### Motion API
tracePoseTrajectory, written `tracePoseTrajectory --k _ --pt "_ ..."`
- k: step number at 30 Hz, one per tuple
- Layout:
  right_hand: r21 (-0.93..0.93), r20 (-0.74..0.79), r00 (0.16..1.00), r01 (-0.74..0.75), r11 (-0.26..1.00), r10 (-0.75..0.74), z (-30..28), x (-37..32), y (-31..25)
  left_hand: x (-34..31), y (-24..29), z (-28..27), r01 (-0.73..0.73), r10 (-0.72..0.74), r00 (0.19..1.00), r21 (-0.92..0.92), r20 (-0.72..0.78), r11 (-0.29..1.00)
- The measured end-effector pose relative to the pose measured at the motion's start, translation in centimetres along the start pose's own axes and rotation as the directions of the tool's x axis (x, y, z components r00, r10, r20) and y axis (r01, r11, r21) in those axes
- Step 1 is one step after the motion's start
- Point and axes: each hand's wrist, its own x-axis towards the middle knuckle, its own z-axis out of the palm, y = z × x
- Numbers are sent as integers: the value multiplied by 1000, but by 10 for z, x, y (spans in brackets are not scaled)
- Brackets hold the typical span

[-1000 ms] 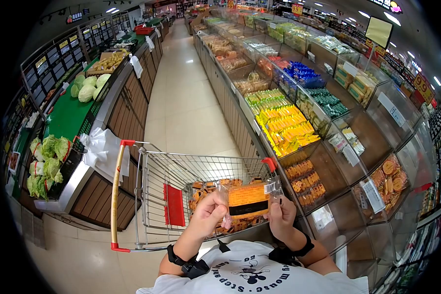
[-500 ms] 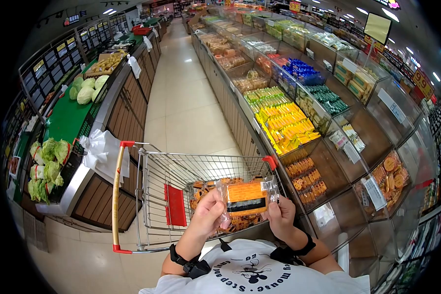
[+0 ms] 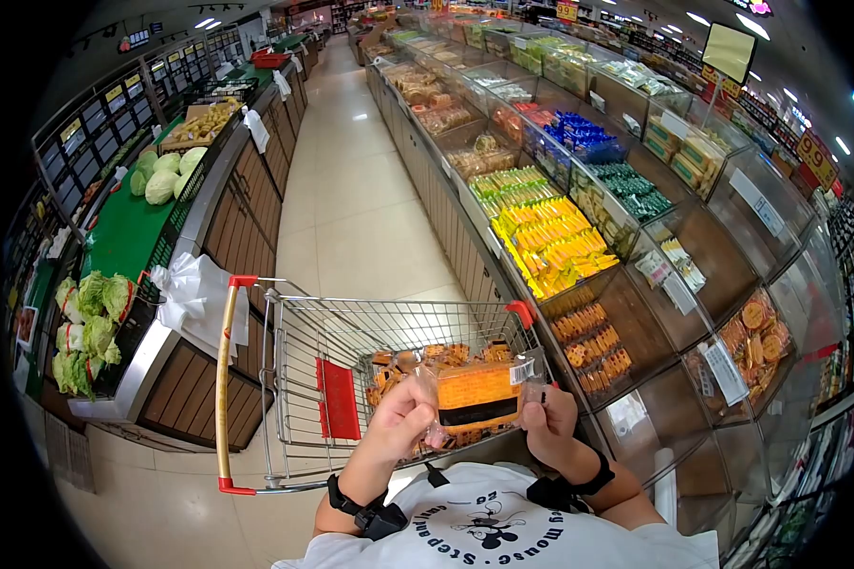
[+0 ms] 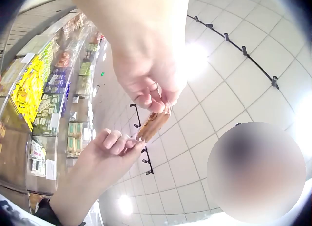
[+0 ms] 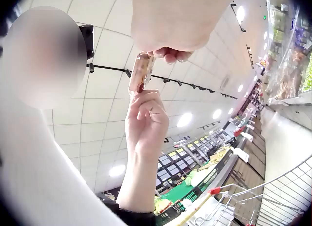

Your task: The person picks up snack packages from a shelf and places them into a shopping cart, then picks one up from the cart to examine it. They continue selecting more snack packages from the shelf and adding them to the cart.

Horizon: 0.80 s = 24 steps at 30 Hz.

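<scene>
The tiered display case (image 3: 441, 223) is the largest unit, running along the right of the aisle with clear-walled bins of wrapped goods. Opposite it, the green produce tabletop (image 3: 123, 232) carries cabbages (image 3: 166, 175). The wire shopping cart (image 3: 338, 398) stands between the two, directly in front of the person. A heap of orange-and-dark packets (image 3: 451, 355) lies in the cart basket. Above this heap, both hands are engaged: the left hand (image 3: 406, 412) pinches one end of the wrapper, and the right hand (image 3: 548, 417) pinches the opposite end. The held packet (image 3: 479, 394) is suspended between them, broad face toward the head camera, with a dark band along its lower part and a barcode label near the right hand. The step in hand appears to be presenting or inspecting this single packet. The next move would call for an even two-ended grip, with the face kept flat, and clearance over the basket before either end is released.
</scene>
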Motion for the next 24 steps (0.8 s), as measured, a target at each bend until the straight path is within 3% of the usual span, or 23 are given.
tracePoseTrajectory --k 3,9,18,24 --pt "38 16 997 78 996 -78 1 6 -3 -1 -2 -2 -8 8 1000 5 25 1000" --pt "86 32 995 87 992 -90 -1 6 -6 2 -2 2 -16 16 999 -18 40 1000" --pt "-12 48 997 56 998 -55 -6 2 -9 5 -1 6 -40 40 996 -4 80 999" --pt "-33 8 987 159 987 -159 -7 0 -7 3 -2 8 -38 38 996 -3 77 999"
